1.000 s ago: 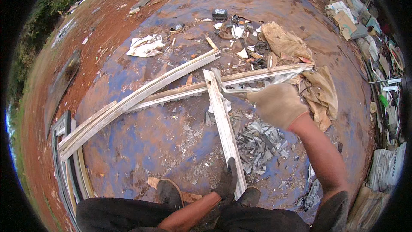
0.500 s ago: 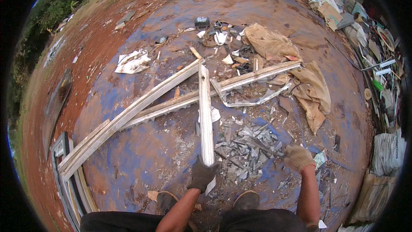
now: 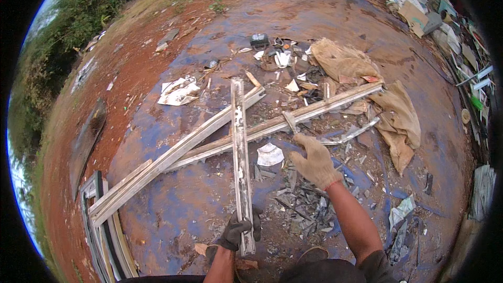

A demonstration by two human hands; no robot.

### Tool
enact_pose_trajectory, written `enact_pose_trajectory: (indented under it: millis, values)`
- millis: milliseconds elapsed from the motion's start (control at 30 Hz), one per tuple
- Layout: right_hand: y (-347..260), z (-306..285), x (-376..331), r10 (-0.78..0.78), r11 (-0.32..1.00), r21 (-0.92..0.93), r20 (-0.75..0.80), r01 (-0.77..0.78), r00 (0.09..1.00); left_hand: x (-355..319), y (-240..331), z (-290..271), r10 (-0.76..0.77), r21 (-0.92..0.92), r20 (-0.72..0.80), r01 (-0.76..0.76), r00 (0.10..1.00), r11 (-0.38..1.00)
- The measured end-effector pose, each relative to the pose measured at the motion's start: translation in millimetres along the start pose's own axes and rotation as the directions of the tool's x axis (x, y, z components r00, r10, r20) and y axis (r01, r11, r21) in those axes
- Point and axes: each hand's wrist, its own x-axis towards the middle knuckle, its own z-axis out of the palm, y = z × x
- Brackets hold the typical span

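Note:
My left hand (image 3: 237, 230), in a dark glove, grips the near end of a long pale metal frame strip (image 3: 239, 141). The strip runs away from me and lies across two long pale bars (image 3: 209, 136) that stretch diagonally over the blue-stained ground. My right hand (image 3: 314, 162), in a tan glove, is raised to the right of the strip. It holds a short tool with a handle, seemingly a hammer (image 3: 291, 123), whose head sits by the far diagonal bar. A white shard (image 3: 270, 155) lies between the strip and this hand.
Broken grey glass shards (image 3: 304, 212) litter the ground in front of my feet. Tan sacks (image 3: 346, 62) lie beyond the bars. Stacked window frames (image 3: 102, 230) sit at lower left, crumpled white paper (image 3: 178, 91) farther left, and piled scrap (image 3: 471, 73) along the right edge.
My right hand dropped from the bars to the glass shards, then rose again toward the far bar with the tool. My left hand kept its grip on the strip's near end.

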Motion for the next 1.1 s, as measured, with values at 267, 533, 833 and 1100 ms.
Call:
enact_pose_trajectory:
  millis: [267,533,833,1100]
  values:
    - [-130,-78,-33,-0.416,0.909,-0.236,-0.453,0.344,0.789,17,17,30,-0.096,0.494,-0.255,0.215,0.962,0.843]
    - [-70,-39,-1,-0.281,0.935,-0.248,-0.079,0.254,0.957,28,-1,72,0.236,0.985,-0.001,-0.040,0.972,0.169]
    - [-18,5,-87,0.181,0.906,0.392,-0.023,-0.158,0.983,44,-40,121,0.253,0.981,-0.190,0.193,0.948,0.015]
    - [16,-336,-32,0.362,0.751,-0.121,-0.747,-0.649,0.558,48,-32,90,0.588,0.969,-0.002,-0.144,0.809,0.201]
